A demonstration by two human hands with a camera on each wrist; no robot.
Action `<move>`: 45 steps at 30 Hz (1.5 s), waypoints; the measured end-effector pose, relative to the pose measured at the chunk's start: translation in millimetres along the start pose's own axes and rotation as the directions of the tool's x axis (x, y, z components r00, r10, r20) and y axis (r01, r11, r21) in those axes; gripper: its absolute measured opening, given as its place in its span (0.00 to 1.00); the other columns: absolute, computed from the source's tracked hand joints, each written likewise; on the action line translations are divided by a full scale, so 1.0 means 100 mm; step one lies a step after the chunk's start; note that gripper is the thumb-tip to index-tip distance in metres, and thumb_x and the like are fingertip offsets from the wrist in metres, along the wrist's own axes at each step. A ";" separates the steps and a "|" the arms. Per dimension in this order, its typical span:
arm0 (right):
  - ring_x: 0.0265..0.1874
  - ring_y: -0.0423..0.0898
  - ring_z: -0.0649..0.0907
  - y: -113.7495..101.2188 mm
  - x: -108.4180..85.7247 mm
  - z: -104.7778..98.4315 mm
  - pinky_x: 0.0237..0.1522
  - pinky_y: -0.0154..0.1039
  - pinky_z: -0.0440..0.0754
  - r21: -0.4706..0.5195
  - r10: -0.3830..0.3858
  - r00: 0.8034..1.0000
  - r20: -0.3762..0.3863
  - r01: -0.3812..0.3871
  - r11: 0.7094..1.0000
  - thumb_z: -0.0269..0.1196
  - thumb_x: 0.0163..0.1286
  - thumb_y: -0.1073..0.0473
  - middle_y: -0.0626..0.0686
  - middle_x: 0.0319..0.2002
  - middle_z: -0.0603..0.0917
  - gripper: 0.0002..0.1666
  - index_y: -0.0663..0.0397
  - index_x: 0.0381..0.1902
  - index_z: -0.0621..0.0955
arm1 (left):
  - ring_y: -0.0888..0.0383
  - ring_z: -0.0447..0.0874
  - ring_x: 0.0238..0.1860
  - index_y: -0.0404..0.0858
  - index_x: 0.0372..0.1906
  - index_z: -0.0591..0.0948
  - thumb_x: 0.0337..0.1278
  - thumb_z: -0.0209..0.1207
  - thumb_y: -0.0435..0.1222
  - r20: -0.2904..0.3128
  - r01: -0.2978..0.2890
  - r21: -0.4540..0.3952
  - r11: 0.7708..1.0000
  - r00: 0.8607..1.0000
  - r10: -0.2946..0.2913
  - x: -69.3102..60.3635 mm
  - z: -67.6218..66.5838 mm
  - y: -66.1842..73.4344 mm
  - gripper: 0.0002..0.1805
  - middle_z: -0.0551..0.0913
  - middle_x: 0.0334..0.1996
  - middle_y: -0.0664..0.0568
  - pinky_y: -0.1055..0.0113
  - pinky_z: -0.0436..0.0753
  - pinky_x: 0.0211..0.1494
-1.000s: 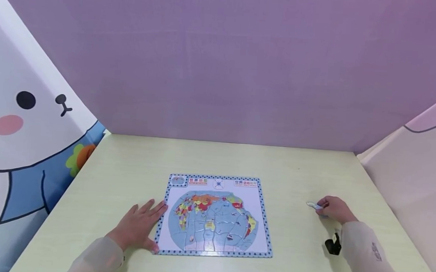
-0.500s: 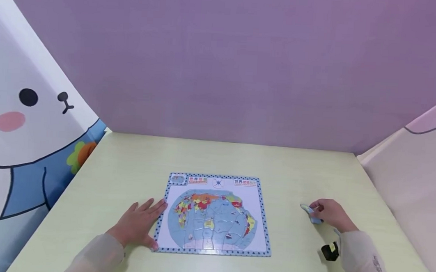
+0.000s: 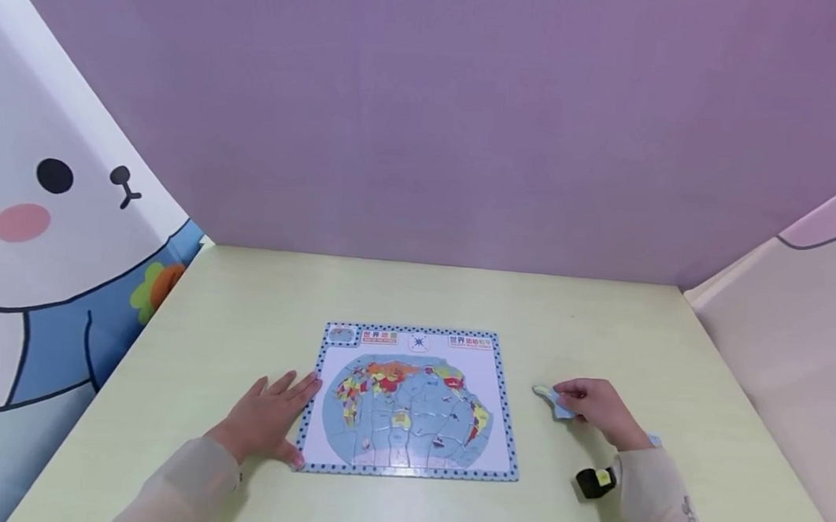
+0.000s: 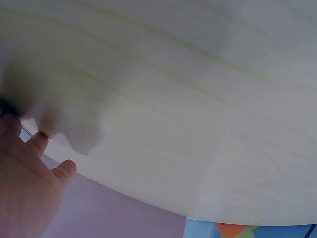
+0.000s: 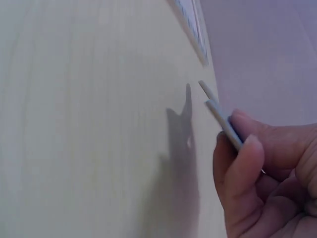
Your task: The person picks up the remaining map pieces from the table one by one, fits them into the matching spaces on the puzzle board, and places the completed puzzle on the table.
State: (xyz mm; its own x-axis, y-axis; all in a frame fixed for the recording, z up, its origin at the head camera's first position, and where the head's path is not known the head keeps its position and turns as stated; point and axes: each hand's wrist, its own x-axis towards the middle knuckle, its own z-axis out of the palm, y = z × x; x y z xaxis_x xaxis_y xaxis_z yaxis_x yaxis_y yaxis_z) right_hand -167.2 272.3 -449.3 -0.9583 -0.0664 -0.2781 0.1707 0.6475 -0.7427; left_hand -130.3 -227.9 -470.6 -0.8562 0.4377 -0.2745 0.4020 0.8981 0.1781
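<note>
A world map jigsaw puzzle (image 3: 410,402) lies flat on the table, its white board edged with blue dots. Along the upper right of the oval map, white board shows. My left hand (image 3: 268,417) rests with spread fingers at the board's left edge; in the left wrist view, only part of the left hand (image 4: 29,183) appears. To the right of the board, my right hand (image 3: 595,406) pinches a light blue puzzle piece (image 3: 556,402) between thumb and fingers. The right wrist view shows the puzzle piece (image 5: 223,121) edge-on, held above the table by the right hand (image 5: 270,173).
The pale table (image 3: 416,292) ends at a purple wall (image 3: 424,135) behind. A black wrist camera (image 3: 595,483) hangs by the right sleeve. Beside that sleeve a small light blue patch (image 3: 655,440) shows, mostly hidden. A cartoon-printed curtain (image 3: 70,274) stands at the left.
My right hand has moved left toward the board with the puzzle piece, which has turned to show more of its surface. The left hand keeps its place at the board's edge.
</note>
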 end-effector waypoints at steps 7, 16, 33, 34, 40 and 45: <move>0.34 0.47 0.79 -0.15 0.09 0.24 0.32 0.33 0.80 0.055 -0.034 0.999 -0.026 0.035 0.998 0.59 0.65 0.71 0.66 0.46 0.82 0.17 0.73 0.51 0.79 | 0.36 0.53 0.71 0.34 0.71 0.62 0.28 0.73 0.61 0.014 0.027 -0.021 0.999 1.000 -0.027 -0.02 0.01 -0.01 0.62 0.60 0.72 0.44 0.33 0.53 0.66; 0.43 0.51 0.83 -0.24 0.17 0.46 0.43 0.34 0.81 0.165 -0.051 0.998 -0.030 0.055 0.985 0.60 0.63 0.73 0.68 0.48 0.82 0.19 0.75 0.52 0.77 | 0.36 0.52 0.71 0.35 0.71 0.62 0.27 0.72 0.61 0.013 0.029 -0.027 0.999 0.999 -0.029 -0.03 0.01 -0.01 0.62 0.60 0.72 0.43 0.32 0.53 0.66; 0.24 0.41 0.80 -0.46 0.32 0.72 0.29 0.32 0.82 0.231 0.042 0.998 -0.055 -0.028 0.973 0.55 0.69 0.72 0.61 0.35 0.83 0.16 0.78 0.51 0.76 | 0.37 0.53 0.71 0.34 0.71 0.62 0.28 0.72 0.61 0.008 0.014 -0.013 1.000 1.000 -0.014 -0.01 0.00 0.01 0.62 0.60 0.72 0.44 0.33 0.56 0.65; 0.24 0.41 0.80 -0.46 0.32 0.72 0.28 0.32 0.82 0.234 0.050 0.997 -0.058 -0.035 0.972 0.56 0.69 0.72 0.60 0.33 0.84 0.15 0.78 0.51 0.77 | 0.37 0.53 0.71 0.34 0.71 0.62 0.28 0.72 0.61 0.008 0.013 -0.013 1.000 1.000 -0.013 0.00 -0.01 0.01 0.62 0.60 0.72 0.44 0.33 0.56 0.65; 0.25 0.42 0.80 -0.51 0.31 0.72 0.31 0.34 0.82 0.222 0.069 0.997 -0.036 -0.059 0.973 0.58 0.67 0.71 0.56 0.33 0.84 0.14 0.74 0.49 0.79 | 0.37 0.53 0.71 0.34 0.71 0.62 0.27 0.72 0.61 0.014 0.019 -0.013 1.000 1.000 -0.019 0.01 0.00 0.01 0.62 0.59 0.72 0.44 0.33 0.55 0.65; 0.25 0.42 0.82 -0.57 0.31 0.73 0.31 0.35 0.84 0.265 0.062 0.998 -0.029 -0.052 0.963 0.59 0.65 0.73 0.60 0.35 0.85 0.13 0.75 0.47 0.80 | 0.37 0.53 0.71 0.35 0.71 0.62 0.27 0.72 0.61 0.020 0.024 -0.027 0.999 1.000 -0.023 0.01 0.00 0.01 0.62 0.60 0.72 0.44 0.32 0.55 0.65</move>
State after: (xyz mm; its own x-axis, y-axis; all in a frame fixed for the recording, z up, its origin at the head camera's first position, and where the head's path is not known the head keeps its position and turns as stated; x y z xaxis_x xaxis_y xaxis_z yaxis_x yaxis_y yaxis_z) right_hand -189.4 178.3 -460.3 -0.9522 -0.0040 -0.3054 0.2747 0.4255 -0.8622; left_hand -130.8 -226.1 -471.0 -0.8586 0.4175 -0.2975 0.3728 0.9068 0.1966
